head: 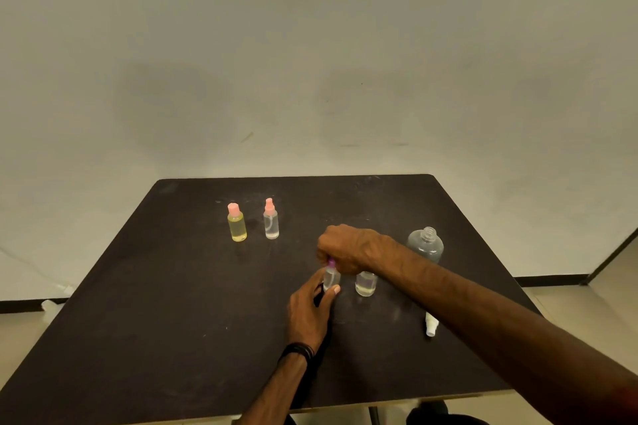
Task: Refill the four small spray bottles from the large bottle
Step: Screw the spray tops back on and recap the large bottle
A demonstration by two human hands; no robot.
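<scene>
My left hand (310, 310) grips the body of a small clear spray bottle (332, 277) standing on the black table (172, 321). My right hand (345, 247) is closed over its purple cap (331, 263). Just right of it stands another small clear bottle (366, 284), its top hidden by my right wrist. The large clear bottle (425, 244) stands uncapped at the right rear. A yellow small bottle (237, 225) with a pink cap and a clear small bottle (271, 222) with a pink sprayer stand at the left rear.
A white sprayer head (431, 324) lies on the table near the right edge, below my right forearm. A pale wall rises behind the table. Floor shows on both sides.
</scene>
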